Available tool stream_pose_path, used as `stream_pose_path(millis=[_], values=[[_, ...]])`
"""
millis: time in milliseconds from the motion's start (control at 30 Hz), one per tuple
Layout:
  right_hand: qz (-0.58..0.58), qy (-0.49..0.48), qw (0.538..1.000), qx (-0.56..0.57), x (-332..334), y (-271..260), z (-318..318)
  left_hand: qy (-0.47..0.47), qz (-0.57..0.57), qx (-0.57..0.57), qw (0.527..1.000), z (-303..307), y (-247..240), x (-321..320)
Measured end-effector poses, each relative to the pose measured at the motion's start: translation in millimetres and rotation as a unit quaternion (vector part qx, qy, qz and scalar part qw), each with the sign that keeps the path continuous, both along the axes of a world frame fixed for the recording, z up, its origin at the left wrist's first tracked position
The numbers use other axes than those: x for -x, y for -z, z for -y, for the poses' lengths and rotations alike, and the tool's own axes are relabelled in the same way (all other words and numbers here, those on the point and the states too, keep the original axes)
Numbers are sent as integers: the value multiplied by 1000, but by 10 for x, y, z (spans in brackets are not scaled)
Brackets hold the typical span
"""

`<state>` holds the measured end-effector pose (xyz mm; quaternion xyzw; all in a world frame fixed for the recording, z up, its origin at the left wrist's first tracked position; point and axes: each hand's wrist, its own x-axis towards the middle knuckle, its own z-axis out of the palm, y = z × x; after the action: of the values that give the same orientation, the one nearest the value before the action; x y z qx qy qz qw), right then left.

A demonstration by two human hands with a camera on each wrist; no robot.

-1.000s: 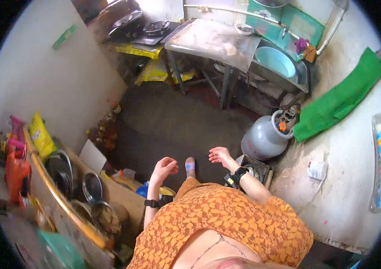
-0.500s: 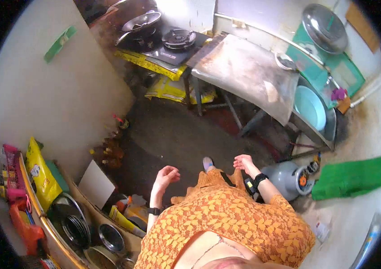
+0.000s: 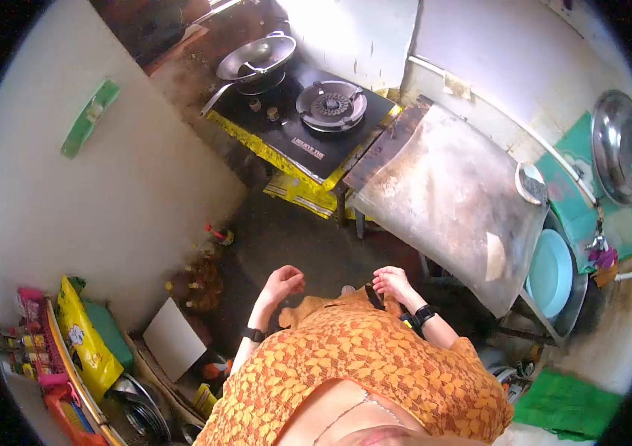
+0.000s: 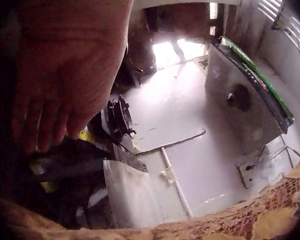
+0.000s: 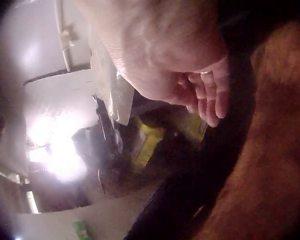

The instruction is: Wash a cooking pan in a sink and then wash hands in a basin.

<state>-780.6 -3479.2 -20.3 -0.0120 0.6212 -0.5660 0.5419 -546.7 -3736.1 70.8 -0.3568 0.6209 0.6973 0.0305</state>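
Here's the left hand [image 3: 282, 284], hanging relaxed, fingers nearly straight, gripping nothing! The right hand [image 3: 394, 284] is empty too, fingers loosely bent. Both well apart from the stove [image 3: 282, 137] ahead, wok [image 3: 271, 53] on its left side, bench [image 3: 457, 197] just to its right.

Your L hand [image 3: 282, 286], fingers relaxed, is nr dark bottles [image 3: 204, 281] clustered by wall; your R hand [image 3: 396, 285], also loose, is nearest tbl [image 3: 387, 152], w/ stained sheet [image 3: 453, 201] draped over front edge.
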Motion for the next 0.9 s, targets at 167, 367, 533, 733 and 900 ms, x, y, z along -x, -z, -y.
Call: stream_pose_path(millis=[167,367,533,733,900], values=[[12,30,999,5,305,4,486,36,40,-25,998,647,80,493],[21,180,983,-38,417,146,780,141,57,9,988,1768,428,1133],[34,305,950,-61,338,192,1163,194,51,18,980,2860,284,1593],[38,289,950,-115,206,38,1849,91,78,-11,993,4311,119,1565],[58,330,936,-104,155,9,2176,-22,4,-103,994,5237,178,1486]])
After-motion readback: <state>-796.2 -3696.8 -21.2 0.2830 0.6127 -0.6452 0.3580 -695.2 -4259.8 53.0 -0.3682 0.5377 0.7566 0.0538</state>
